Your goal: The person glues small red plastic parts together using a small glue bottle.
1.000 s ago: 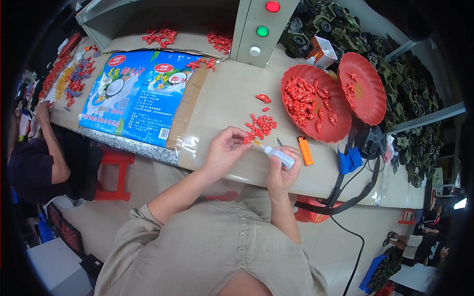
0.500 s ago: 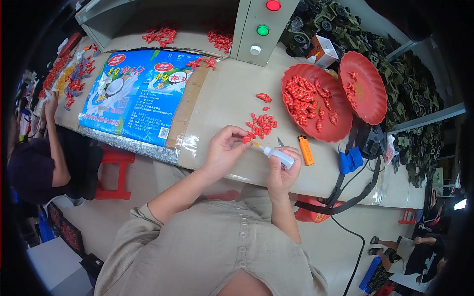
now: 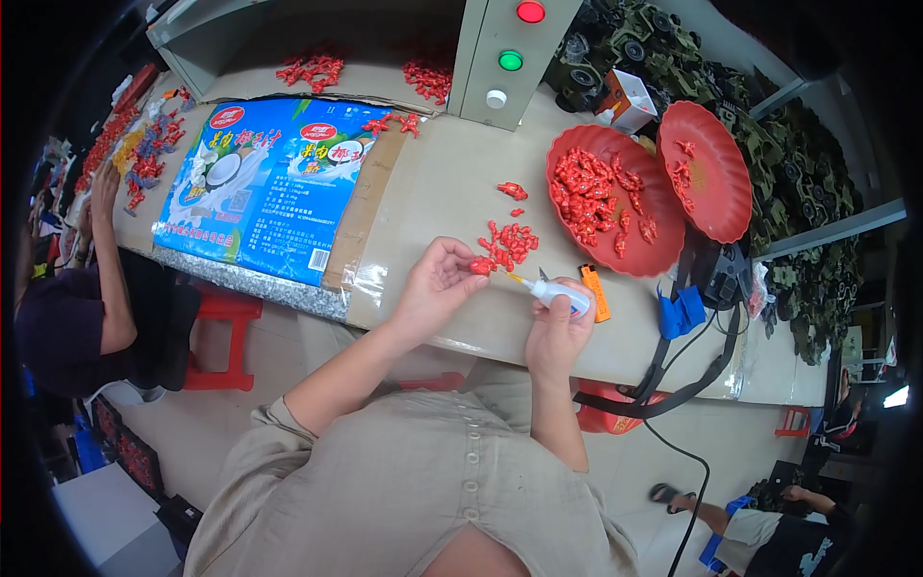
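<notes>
Currently at the glue step, by the look: left hand point(image 3: 435, 285) pinches a small red part point(image 3: 480, 264) at the fingertips, grip clamped on it, just above the bench point(image 3: 433, 192) beside the loose red pile point(image 3: 510, 242). Right hand point(image 3: 558, 322) wrapped tight round a white applicator bottle point(image 3: 558, 292), nozzle tip nearly touching the part. Next move prob needs steady tip-to-part alignment, light squeeze.

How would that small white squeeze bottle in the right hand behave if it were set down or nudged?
The white squeeze bottle looks small and probably light. Its rounded body suggests it may roll if laid down, and its narrow tip makes tipping likely if stood up. The right hand wraps it fully, so soft walls could well yield under pressure.
</notes>
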`<state>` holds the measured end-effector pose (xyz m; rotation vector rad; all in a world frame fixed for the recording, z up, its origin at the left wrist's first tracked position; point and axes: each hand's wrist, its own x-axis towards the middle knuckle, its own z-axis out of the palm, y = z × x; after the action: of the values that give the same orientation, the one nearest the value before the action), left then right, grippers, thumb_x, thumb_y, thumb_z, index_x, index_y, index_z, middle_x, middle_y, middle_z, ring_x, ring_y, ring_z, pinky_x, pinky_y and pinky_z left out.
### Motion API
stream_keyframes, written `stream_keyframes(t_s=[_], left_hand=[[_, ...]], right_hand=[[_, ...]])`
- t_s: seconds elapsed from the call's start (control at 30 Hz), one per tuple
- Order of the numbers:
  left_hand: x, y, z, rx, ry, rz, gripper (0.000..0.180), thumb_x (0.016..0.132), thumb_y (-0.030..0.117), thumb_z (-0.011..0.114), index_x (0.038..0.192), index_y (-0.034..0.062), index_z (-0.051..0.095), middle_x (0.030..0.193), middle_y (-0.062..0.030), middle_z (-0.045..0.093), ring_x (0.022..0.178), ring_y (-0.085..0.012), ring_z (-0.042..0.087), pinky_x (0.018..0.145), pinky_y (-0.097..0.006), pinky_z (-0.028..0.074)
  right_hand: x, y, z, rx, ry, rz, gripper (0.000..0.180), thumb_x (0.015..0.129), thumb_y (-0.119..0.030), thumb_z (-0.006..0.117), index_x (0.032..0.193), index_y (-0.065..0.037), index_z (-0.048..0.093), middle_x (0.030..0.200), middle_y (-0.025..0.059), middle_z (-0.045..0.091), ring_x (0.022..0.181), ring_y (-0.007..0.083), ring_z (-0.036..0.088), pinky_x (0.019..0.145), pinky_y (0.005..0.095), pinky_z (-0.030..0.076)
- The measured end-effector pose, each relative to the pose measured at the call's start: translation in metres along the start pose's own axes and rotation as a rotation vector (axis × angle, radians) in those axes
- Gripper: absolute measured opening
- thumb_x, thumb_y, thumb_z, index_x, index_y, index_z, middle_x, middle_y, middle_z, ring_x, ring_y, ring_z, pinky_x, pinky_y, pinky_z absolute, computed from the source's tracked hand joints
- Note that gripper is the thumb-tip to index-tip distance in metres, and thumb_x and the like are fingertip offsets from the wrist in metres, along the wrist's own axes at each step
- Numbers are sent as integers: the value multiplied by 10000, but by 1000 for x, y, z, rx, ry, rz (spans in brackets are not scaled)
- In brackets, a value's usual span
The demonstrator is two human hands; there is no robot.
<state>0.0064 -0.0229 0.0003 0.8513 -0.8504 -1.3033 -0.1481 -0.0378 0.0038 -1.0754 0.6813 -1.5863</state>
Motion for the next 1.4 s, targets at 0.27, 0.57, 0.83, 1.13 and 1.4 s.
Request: stream_keyframes(t_s=[0.27, 0.57, 0.83, 1.13, 1.4], left_hand=[[1, 10, -5, -127, -101, -153, 197, 868, 140, 438, 1020, 18, 457, 908, -39, 498, 786, -99, 493, 730, -250, 435], [4, 9, -15, 9, -250, -204, 271, 911, 226, 326, 959, 23, 499, 814, -29, 489, 659, -87, 433, 618, -211, 383], [4, 9, -14, 77, -290, -214, 256, 907, 214, 324, 916, 29, 501, 769, -19, 475, 632, -81, 415, 596, -206, 369], [4, 8, -15, 71, -295, -202, 256, 909, 216, 319, 906, 32, 497, 763, -18, 470, 632, -82, 414, 595, -205, 365], [4, 9, -15, 65, -299, -206, 268, 907, 232, 324, 912, 21, 490, 749, -29, 460, 651, -97, 416, 618, -216, 368]], right_hand=[[3, -5, 2, 247, 25, 123, 211, 813, -184, 548, 931, -45, 443, 872, 79, 481, 683, 133, 452, 581, 243, 365], [2, -6, 2, -52, -82, 14, 230, 789, -158, 576, 913, -36, 427, 871, 88, 475, 653, 118, 452, 569, 225, 373], [-1, -6, 0, -151, -151, -9, 226, 779, -100, 577, 913, -20, 414, 885, 76, 452, 719, 100, 451, 623, 212, 386], [-1, -8, 0, -172, -161, 4, 223, 776, -92, 578, 908, -20, 413, 882, 74, 450, 729, 97, 449, 628, 206, 382], [-1, -8, 0, -194, -163, -4, 219, 775, -89, 578, 905, -20, 415, 877, 75, 449, 737, 101, 452, 634, 209, 383]])
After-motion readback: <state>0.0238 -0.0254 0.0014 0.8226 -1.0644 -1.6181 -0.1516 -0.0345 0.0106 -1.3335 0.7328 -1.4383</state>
